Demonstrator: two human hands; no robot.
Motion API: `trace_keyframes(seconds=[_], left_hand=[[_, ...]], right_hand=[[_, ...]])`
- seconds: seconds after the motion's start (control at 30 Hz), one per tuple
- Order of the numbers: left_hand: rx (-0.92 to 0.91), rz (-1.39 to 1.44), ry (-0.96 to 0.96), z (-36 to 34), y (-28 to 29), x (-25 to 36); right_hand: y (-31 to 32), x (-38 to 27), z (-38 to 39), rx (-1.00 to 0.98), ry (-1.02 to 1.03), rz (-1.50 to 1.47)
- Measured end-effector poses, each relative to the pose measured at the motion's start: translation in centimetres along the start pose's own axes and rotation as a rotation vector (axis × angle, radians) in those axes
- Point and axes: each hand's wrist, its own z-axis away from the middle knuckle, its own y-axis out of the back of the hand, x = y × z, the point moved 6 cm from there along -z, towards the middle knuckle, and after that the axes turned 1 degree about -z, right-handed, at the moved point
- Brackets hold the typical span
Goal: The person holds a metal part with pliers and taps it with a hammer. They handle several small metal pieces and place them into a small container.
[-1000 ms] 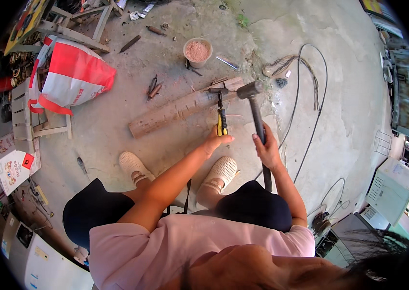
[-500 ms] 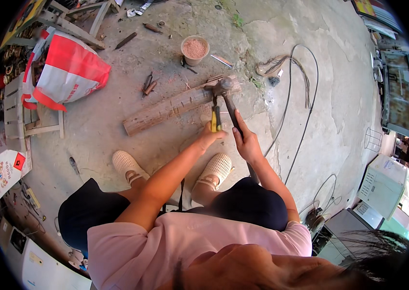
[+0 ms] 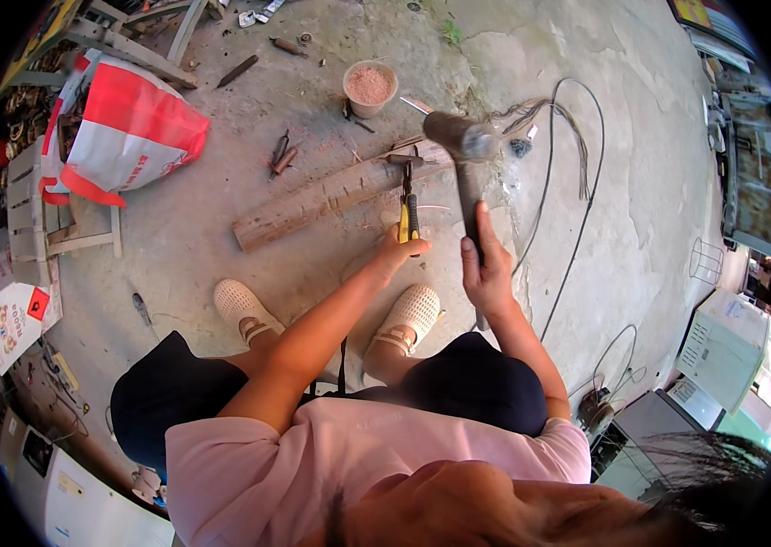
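My left hand (image 3: 396, 251) is closed round the yellow and black handles of a pair of pliers (image 3: 410, 215). The pliers' jaws reach up to a small dark metal piece (image 3: 404, 159) at the right end of a wooden log (image 3: 317, 201), which lies aslant on the floor. My right hand (image 3: 489, 271) grips the dark handle of a hammer (image 3: 467, 187). Its head is raised to the right of the log's end, apart from the metal piece, and slightly blurred. Whether the pliers' jaws hold the metal piece firmly is too small to tell.
A cup of reddish granules (image 3: 370, 88) stands beyond the log. Brown metal cylinders (image 3: 284, 159) lie nearby on the concrete. A red and white bag (image 3: 134, 128) rests at the left by a wooden chair (image 3: 28, 205). A black cable (image 3: 551, 210) loops on the right.
My right hand has lifted the hammer up and to the right, off the log's end. The metal piece there now shows. My left hand keeps the pliers in nearly the same place.
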Motion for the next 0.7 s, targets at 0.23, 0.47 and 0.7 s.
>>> trace_keyframes(seconds=[0.23, 0.47, 0.7], left_hand=[[0.039, -0.075, 0.105, 0.6, 0.6, 0.2], [0.056, 0.016, 0.095, 1.1, 0.0, 0.8], [0.137, -0.016, 0.087, 1.0, 0.4, 0.4]], right_hand=[[-3.7, 3.6, -0.1, -0.239, -0.177, 0.012], [-1.1, -0.5, -0.6, -0.031, -0.02, -0.005], [-4.1, 3.8, 0.6, -0.239, -0.292, 0.06]])
